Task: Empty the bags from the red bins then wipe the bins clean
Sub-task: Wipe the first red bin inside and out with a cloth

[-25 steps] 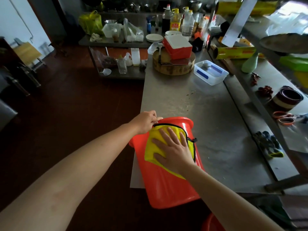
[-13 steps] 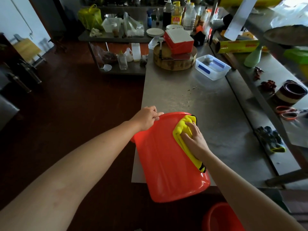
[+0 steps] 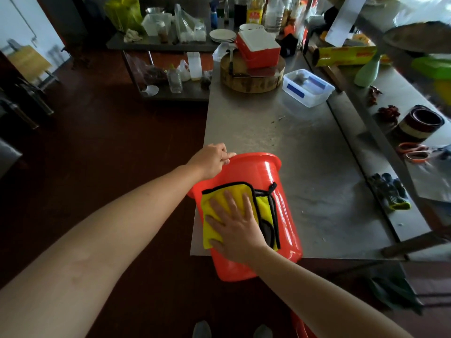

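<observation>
One cloth point(image 3: 214, 203) between right hand point(image 3: 235, 228) and bin point(image 3: 258, 172)

The red bin point(image 3: 253, 172), of glossy plastic, lies on its side. Its flanged rim is at the far end, gripped by the left hand point(image 3: 211, 159), and its base is nearest the person. A yellow cloth point(image 3: 214, 203) with black edging lies folded on the bin's upper wall, beneath the flat right hand point(image 3: 234, 228). Below the right forearm, a red sliver point(image 3: 301, 324) is perhaps a second bin.

No print reads clearly — the oil bottle point(image 3: 254, 11) label seems too blurred.
</observation>
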A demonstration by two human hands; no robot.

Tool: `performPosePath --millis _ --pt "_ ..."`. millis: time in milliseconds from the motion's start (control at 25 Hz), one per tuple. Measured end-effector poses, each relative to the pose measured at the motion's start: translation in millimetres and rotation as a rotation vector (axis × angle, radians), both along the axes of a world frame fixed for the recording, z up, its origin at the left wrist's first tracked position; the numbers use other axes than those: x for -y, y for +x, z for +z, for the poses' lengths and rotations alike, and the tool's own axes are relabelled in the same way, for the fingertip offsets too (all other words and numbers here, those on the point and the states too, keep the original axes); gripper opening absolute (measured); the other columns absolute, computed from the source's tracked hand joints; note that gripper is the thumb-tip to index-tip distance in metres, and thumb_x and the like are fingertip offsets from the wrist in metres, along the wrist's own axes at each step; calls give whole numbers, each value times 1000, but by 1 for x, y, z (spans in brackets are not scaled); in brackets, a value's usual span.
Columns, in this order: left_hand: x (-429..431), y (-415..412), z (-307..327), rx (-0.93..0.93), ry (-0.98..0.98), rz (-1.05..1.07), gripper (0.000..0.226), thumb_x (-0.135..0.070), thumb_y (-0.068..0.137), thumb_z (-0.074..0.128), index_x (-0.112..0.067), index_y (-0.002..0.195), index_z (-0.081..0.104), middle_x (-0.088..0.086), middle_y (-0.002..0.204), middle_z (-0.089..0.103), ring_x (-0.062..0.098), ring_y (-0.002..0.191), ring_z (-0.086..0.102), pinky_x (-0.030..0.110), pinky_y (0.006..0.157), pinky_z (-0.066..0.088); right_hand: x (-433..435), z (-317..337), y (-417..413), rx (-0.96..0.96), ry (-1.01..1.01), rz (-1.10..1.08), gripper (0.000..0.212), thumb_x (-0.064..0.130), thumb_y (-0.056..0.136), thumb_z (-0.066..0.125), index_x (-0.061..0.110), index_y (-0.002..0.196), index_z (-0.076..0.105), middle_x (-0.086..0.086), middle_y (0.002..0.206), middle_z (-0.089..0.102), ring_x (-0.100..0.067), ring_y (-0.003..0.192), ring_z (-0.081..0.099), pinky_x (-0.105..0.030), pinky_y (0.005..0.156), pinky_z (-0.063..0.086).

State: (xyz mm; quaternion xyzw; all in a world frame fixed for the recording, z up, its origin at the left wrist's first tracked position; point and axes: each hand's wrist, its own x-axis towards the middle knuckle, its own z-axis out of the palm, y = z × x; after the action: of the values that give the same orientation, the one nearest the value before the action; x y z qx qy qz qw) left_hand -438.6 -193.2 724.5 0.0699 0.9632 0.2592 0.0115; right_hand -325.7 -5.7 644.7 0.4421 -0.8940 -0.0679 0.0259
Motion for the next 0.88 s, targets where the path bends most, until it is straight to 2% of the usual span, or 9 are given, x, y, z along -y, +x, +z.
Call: performPosePath --millis 120,240,320,400,520,600,680,800,880 --pt "4 1 -6 -50 -50 -15 20 -17 101 58 -3 107 71 -2 90 54 25 101 56 44 91 50 -10 8 -10 37 -123 -45 67 71 92 38 43 153 36 2 170 10 -34 155 -8 -68 119 1" --pt "4 2 -9 -65 -66 -14 20 -16 101 56 -9 112 72 -9 89 54 23 103 56 46 91 51 -42 15 -36 152 -291 -304 69 77 91 35 55 154 17 10 170 2 -27 156 -5 -59 121 10" --pt "2 2 -9 -73 -76 0 21 -15 102 56 -8 111 73 -9 89 52 24 102 54 46 93 49 -71 10 -54 331 -457 -539 70 78 89 39 59 152 15 15 169 4 -20 156 5 -49 119 23" --pt "-2 1 -10 -72 -70 -1 20 -14 101 56 -7 110 73 -10 87 51 23 101 53 46 96 48 -100 -1 -66 581 -695 -720 66 74 90 44 58 150 23 15 167 16 -16 153 21 -43 116 31" --pt "-8 1 -9 -59 -51 36 22 -21 102 56 -10 112 72 -5 90 55 22 104 54 38 98 46 -118 -9 -70 779 -860 -856 61 64 97 46 47 153 30 7 163 31 -20 148 34 -40 117 32" --pt "-13 -1 -6 -66 -59 46 22 -22 102 55 -10 110 72 0 94 58 23 106 54 38 97 46 -111 -5 -67 731 -834 -827 67 71 94 41 46 155 27 6 166 24 -20 151 26 -43 120 28" --pt "-18 -4 -3 -88 -92 5 23 -18 103 55 -8 116 72 6 97 59 27 106 53 42 97 46 -97 -1 -53 570 -713 -740 76 81 86 32 50 155 20 9 169 9 -20 155 12 -48 121 23" --pt "-19 -7 -2 -105 -124 -18 23 -14 102 56 -4 115 72 10 98 60 33 104 54 47 97 45 -74 2 -14 317 -457 -570 74 81 89 28 52 155 10 9 170 -4 -28 156 -7 -55 122 10" --pt "-18 -7 -4 -120 -149 -25 23 -13 102 56 -3 114 72 11 97 60 35 103 55 47 96 46 -59 3 11 194 -342 -404 71 78 92 29 51 156 12 7 170 -5 -33 154 -14 -63 122 4"
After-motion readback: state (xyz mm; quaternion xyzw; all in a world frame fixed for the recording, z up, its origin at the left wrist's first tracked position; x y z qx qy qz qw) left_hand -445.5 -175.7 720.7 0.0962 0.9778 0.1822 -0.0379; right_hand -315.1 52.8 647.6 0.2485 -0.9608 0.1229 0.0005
